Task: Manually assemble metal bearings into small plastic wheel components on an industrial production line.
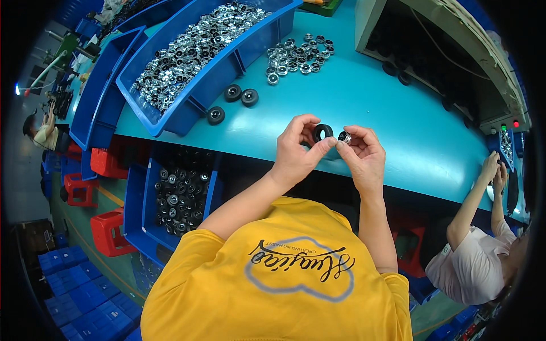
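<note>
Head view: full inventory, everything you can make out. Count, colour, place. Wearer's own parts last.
Tyre: one, black, in left hand
Wheel hub: one, silver and black, in right hand
Workbench: one, turquoise, across centre
Large bin: one, blue, upper left, heaped with uncountable silver-black hubs
Loose hubs: over twenty, silver and black, right of large bin
Wheels: three, black-tyred, beside large bin
Lower bin: one, blue, below bench edge, many wheels inside
Stools: several, red, left and under bench
Machine housing: one, beige, upper right
Crates: several, blue, lower left
Co-workers: two, pale tops, left and right edges
Shirt: one, yellow, bottom centre
Left hand, right hand: two, bare, over bench edge
</note>
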